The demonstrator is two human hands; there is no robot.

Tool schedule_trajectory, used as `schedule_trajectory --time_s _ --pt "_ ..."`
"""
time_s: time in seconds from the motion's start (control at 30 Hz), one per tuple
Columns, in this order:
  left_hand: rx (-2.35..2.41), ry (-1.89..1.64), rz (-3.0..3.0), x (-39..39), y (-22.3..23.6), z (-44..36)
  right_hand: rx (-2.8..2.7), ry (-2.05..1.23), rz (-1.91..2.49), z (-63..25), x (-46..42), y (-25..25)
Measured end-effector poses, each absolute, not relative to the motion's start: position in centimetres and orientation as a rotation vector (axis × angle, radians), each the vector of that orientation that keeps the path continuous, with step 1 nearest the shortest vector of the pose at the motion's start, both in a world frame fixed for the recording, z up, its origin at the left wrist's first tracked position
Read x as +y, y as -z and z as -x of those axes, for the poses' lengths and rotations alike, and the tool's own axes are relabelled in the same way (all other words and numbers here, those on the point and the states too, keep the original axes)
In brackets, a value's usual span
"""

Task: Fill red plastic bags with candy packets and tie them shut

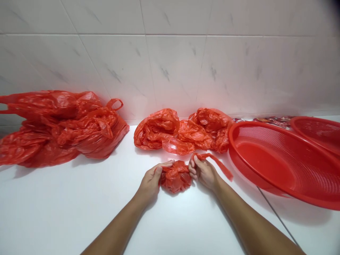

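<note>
Between my hands a small red plastic bag (pixel 175 180), crumpled into a rounded bundle, rests on the white surface. My left hand (pixel 152 180) grips its left side, the thumb on top and the fingers partly hidden behind it. With fingers closed, my right hand (pixel 202 170) pinches a twisted end of the bag at the right. A loose strip of that end trails out past the hand to the right. Whatever the bundle contains is hidden. Just behind it lie more crumpled red plastic bags (pixel 156 129), one with its handle loop toward me.
A large heap of red plastic bags (pixel 87 134) lies at the left against the tiled wall (pixel 170 71). At the right stands a red perforated plastic basket (pixel 265 163), a second red basket (pixel 318 132) behind it. Patterned red packaging (pixel 276 122) shows along the wall.
</note>
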State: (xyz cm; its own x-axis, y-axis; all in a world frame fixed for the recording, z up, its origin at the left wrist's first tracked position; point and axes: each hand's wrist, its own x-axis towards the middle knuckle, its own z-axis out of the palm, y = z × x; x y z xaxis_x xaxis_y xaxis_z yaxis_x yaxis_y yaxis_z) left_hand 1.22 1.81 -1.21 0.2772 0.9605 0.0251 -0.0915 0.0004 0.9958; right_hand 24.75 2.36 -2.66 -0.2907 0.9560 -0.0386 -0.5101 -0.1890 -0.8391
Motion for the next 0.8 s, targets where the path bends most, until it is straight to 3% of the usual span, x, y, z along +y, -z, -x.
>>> schedule_trajectory --time_s 0.13,0.4,0.8 --pt "0.828 -1.122 -0.929 1.7 1.0 -2.0 -0.99 -1.672 0.833 -23.6 2.2 2.7" --pt "0.876 -1.202 -0.823 2.4 0.7 -1.9 -1.008 -1.617 0.879 -23.6 3.1 2.4" --pt "0.995 -0.922 -1.642 0.1 0.8 -1.5 -1.254 -1.504 0.786 -22.7 0.4 2.8"
